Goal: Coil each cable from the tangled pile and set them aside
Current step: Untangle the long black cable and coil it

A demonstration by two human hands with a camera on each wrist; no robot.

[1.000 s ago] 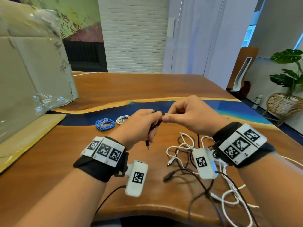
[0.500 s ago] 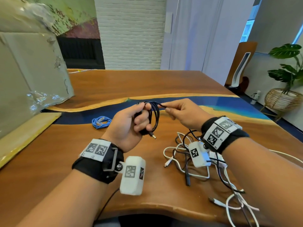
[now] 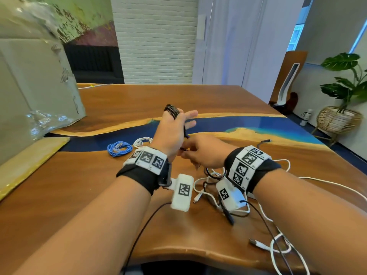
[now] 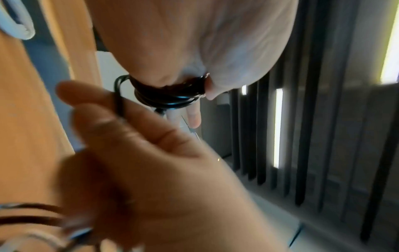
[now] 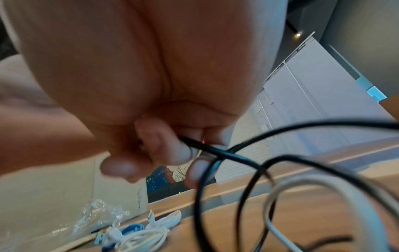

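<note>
My left hand [image 3: 172, 133], fingers spread, carries the black cable [image 3: 172, 110] wound around it; my right hand [image 3: 202, 151] pinches its loose end.

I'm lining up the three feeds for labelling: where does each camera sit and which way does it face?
Head: worn on the head, looking forward and down at the table; both forearms and hands show.
Left wrist: looks along the left hand at the black cable wound on it.
Right wrist: looks along the right hand pinching that cable.
Shared: all three show the black cable.
</note>
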